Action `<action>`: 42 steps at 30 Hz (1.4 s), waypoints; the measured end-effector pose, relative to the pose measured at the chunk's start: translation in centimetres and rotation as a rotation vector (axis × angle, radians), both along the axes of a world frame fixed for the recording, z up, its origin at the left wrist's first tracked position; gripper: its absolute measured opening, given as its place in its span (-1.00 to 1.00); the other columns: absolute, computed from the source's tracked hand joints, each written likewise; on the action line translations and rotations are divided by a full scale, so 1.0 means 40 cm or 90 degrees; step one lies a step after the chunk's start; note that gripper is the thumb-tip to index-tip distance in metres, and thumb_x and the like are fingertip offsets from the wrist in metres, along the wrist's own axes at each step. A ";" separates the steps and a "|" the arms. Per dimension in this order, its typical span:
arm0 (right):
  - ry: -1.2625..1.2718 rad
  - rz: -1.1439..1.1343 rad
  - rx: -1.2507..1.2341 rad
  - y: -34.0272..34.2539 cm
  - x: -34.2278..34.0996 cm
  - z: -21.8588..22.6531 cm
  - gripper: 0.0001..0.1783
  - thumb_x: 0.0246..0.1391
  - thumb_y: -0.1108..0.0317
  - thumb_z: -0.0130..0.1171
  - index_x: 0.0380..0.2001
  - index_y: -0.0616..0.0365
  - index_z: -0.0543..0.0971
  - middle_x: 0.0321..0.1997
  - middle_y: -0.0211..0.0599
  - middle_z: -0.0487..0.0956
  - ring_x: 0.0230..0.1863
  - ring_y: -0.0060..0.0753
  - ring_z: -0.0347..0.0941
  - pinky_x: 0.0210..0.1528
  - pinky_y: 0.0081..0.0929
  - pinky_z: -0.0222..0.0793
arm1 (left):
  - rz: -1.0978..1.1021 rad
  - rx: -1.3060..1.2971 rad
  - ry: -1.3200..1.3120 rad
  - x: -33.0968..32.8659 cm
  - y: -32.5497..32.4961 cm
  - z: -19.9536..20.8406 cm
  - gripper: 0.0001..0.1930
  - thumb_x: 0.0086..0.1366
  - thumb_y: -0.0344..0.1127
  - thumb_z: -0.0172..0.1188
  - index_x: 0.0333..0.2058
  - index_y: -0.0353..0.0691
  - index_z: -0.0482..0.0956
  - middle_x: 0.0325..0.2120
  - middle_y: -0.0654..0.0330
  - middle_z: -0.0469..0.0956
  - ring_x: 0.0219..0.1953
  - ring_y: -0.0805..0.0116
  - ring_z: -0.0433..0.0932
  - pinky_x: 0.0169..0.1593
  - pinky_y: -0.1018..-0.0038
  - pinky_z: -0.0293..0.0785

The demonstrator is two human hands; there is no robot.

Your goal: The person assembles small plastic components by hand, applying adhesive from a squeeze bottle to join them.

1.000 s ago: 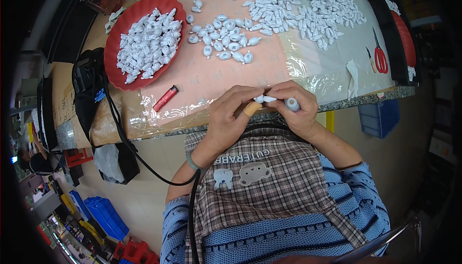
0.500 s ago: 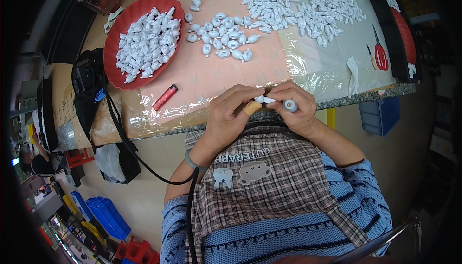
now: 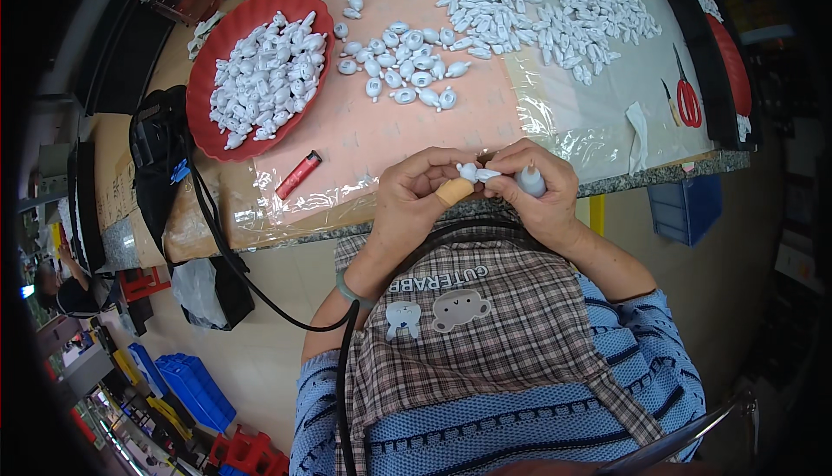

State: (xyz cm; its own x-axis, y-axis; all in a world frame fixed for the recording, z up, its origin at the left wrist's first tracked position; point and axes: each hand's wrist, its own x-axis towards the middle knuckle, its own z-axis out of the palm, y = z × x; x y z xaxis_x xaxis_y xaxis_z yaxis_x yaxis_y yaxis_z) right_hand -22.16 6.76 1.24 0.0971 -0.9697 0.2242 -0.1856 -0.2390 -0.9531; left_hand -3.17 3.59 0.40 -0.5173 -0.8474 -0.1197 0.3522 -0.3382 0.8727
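Between the fingertips of both hands, just over the near edge of the bench (image 3: 451,133), a small white piece (image 3: 469,171) is held. Its rounded end is pinched by the left hand (image 3: 409,197), whose thumb is wrapped in a tan finger cover (image 3: 455,191), presumably as padding or for grip. Its slender end is grasped by the thumb and forefinger of the right hand (image 3: 548,198); whether one part or two abutting parts are shown cannot be told. A pale bottle (image 3: 530,183) is clasped in the same right hand, nozzle upward (its contents cannot be seen), apparently so that thumb and forefinger are left available for the piece. The hands are drawn close to the body, which probably steadies them.

Beyond the fingers, a red cylindrical object (image 3: 298,175) is laid on the covered surface to the left. Rounded white pieces (image 3: 403,64) are spread loosely ahead, seemingly for easy picking up. Farther right, slender white pieces (image 3: 555,16) are heaped, the two shapes being set apart as if sorted. At far left, more white pieces (image 3: 264,77) are gathered in a scalloped red bowl (image 3: 199,125), whose raised rim confines them. Red-handled scissors (image 3: 687,103) are placed at the right, within apparent reach.
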 end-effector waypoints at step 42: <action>0.237 0.131 -0.248 -0.036 -0.037 0.068 -0.72 -0.23 0.60 0.34 -0.34 0.27 0.58 -0.34 -0.14 0.58 -0.38 -0.26 0.58 -0.42 -0.48 0.50 | -0.068 0.167 0.106 0.026 0.000 0.003 -0.67 0.22 -0.55 0.15 -0.01 -0.44 0.49 -0.19 0.06 0.59 -0.29 0.41 0.60 -0.14 0.57 0.55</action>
State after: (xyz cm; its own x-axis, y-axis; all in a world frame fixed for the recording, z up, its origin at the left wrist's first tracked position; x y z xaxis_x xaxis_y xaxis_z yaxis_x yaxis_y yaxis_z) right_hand -23.64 5.31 3.96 0.4159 -0.7755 0.4750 -0.4045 -0.6256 -0.6671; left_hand -2.11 3.59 0.52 -0.6321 -0.7391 -0.2326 0.4337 -0.5863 0.6842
